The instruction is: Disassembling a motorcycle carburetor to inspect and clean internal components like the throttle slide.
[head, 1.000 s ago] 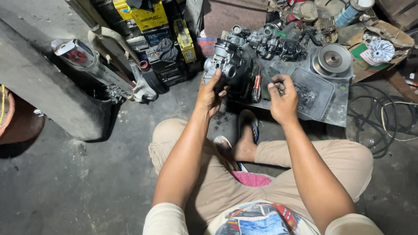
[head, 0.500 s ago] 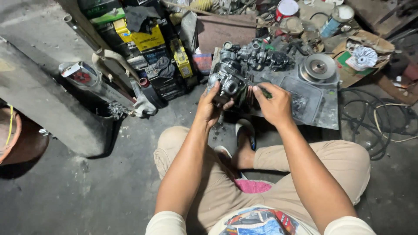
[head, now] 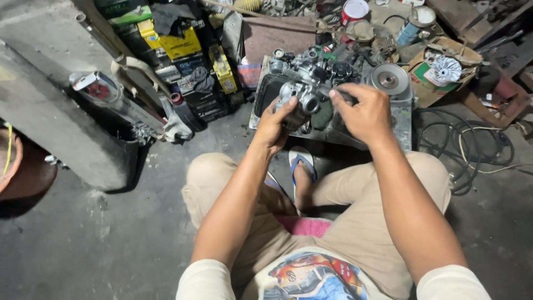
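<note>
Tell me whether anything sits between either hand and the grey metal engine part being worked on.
Nothing visible does. The left hand already grips the metal engine part from its left side, and the right hand is at its right side, fingers curled toward it. Whether the right fingertips actually touch it cannot be told. The metal tray lies behind.

Crowded around the metal tray (head: 401,119)

I see bare floor left of the tray toward the concrete block (head: 50,128); behind it stand cans (head: 355,9), right of it coiled cables (head: 472,144) block passage.
</note>
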